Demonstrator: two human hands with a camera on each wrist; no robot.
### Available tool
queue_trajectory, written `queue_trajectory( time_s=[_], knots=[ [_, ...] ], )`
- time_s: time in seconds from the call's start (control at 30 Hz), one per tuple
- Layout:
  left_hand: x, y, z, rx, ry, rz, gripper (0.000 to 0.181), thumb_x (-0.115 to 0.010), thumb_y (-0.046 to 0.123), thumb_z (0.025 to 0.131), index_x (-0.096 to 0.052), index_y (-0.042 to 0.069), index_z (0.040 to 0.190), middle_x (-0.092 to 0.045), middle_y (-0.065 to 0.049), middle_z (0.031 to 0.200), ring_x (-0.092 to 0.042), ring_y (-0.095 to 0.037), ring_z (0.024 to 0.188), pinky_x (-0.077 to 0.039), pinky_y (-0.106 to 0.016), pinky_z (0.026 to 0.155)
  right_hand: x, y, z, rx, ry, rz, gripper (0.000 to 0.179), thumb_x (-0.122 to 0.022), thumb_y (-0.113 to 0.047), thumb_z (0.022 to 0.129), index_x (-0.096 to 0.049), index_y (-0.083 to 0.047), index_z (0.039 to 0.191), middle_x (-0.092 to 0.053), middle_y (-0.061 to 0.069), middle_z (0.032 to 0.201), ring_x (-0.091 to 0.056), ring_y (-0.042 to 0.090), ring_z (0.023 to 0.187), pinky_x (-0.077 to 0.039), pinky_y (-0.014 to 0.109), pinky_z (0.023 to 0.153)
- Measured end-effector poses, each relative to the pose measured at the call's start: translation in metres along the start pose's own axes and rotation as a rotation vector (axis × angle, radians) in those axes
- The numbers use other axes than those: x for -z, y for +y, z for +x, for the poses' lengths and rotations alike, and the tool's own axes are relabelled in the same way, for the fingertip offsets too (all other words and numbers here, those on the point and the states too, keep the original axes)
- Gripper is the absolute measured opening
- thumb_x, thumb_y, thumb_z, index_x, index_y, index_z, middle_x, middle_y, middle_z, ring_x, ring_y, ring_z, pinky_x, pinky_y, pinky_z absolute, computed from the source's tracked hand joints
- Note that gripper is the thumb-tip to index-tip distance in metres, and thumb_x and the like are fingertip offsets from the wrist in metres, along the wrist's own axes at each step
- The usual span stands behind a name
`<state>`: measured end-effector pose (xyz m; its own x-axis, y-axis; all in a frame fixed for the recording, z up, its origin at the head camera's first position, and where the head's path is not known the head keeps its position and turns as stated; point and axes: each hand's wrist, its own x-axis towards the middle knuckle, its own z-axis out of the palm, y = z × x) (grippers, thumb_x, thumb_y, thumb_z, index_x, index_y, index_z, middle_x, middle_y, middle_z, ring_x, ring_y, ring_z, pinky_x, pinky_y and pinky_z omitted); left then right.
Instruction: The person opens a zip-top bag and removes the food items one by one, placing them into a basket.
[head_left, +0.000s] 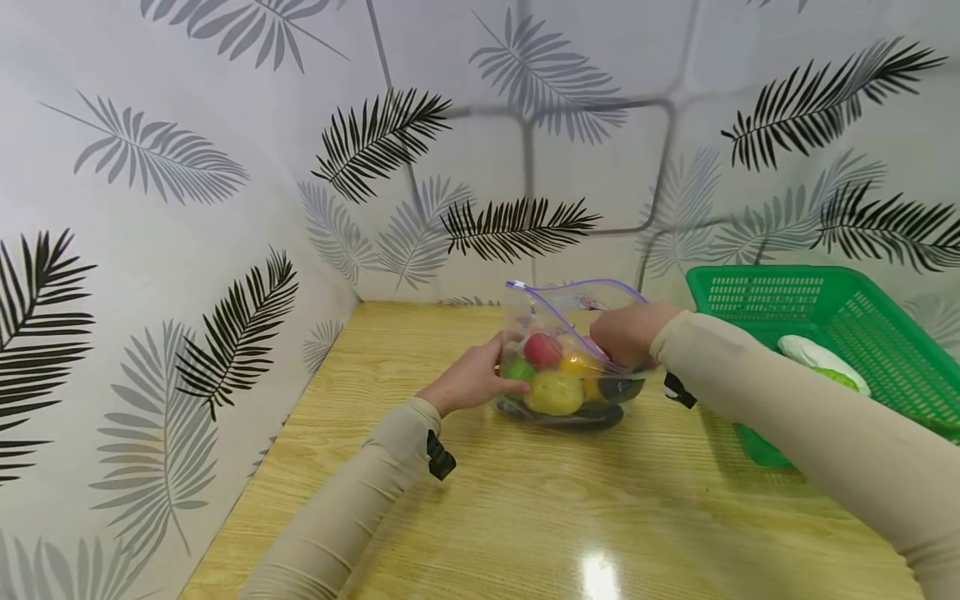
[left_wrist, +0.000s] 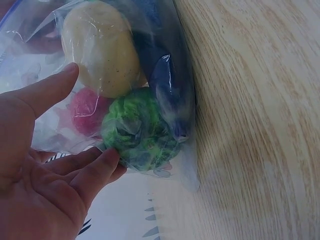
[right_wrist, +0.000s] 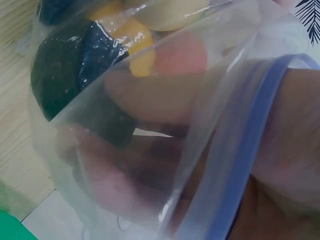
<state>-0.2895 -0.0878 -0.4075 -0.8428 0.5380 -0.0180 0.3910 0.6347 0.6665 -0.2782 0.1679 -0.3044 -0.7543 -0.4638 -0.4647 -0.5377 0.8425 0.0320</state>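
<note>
A clear zip bag [head_left: 556,313] with a purple zip stands open on the table, filled with produce. Through its wall show a potato [head_left: 555,393], a red round item [head_left: 542,350], a yellow-orange piece [head_left: 581,364], a lumpy green vegetable [left_wrist: 134,127] and a long dark eggplant [left_wrist: 167,75] along the bottom. My left hand [head_left: 474,379] grips the bag's left side, thumb in front, fingertips against the green vegetable. Reaching in through the mouth, my right hand [head_left: 628,332] holds a dark green rounded vegetable [right_wrist: 57,75] between thumb and fingers, seen through the plastic.
To the right stands a green plastic basket [head_left: 780,275] holding a white elongated item [head_left: 823,360] and something bright green [head_left: 840,379]. My right forearm crosses over its near side. Feather-patterned walls border the wooden table [head_left: 525,517] at the back and left.
</note>
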Motion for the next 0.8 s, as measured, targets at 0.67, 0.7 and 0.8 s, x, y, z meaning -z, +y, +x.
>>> queue_trajectory(
  time_s=[0.67, 0.7, 0.8],
  knots=[
    [-0.001, 0.009, 0.018, -0.051, -0.004, 0.027, 0.078, -0.079, 0.041, 0.088, -0.036, 0.022, 0.151, -0.064, -0.009, 0.099, -0.061, -0.018, 0.097, -0.051, -0.038, 0.085, 0.032, 0.037, -0.094, 0.064, 0.526, 0.086, 0.018, -0.073, -0.020, 0.094, -0.071, -0.011, 0.109, -0.069, 0.000, 0.092, -0.056, 0.013, 0.073, -0.048, 0.035, 0.069],
    [-0.001, 0.010, 0.018, -0.053, -0.007, 0.024, 0.078, -0.078, 0.041, 0.088, -0.036, 0.022, 0.151, -0.064, -0.010, 0.099, -0.061, -0.019, 0.097, -0.051, -0.039, 0.085, 0.032, 0.043, -0.102, 0.049, 0.555, 0.086, 0.021, -0.073, -0.020, 0.094, -0.071, -0.010, 0.112, -0.069, 0.000, 0.092, -0.056, 0.012, 0.071, -0.047, 0.035, 0.068],
    [0.001, 0.011, 0.018, -0.058, -0.011, 0.019, 0.078, -0.078, 0.041, 0.088, -0.037, 0.021, 0.151, -0.065, -0.011, 0.104, -0.061, -0.020, 0.095, -0.051, -0.039, 0.083, 0.028, 0.064, -0.126, -0.034, 0.610, 0.078, 0.033, -0.072, -0.023, 0.094, -0.069, -0.007, 0.124, -0.067, -0.001, 0.083, -0.052, 0.012, 0.064, -0.044, 0.034, 0.063]
  ],
)
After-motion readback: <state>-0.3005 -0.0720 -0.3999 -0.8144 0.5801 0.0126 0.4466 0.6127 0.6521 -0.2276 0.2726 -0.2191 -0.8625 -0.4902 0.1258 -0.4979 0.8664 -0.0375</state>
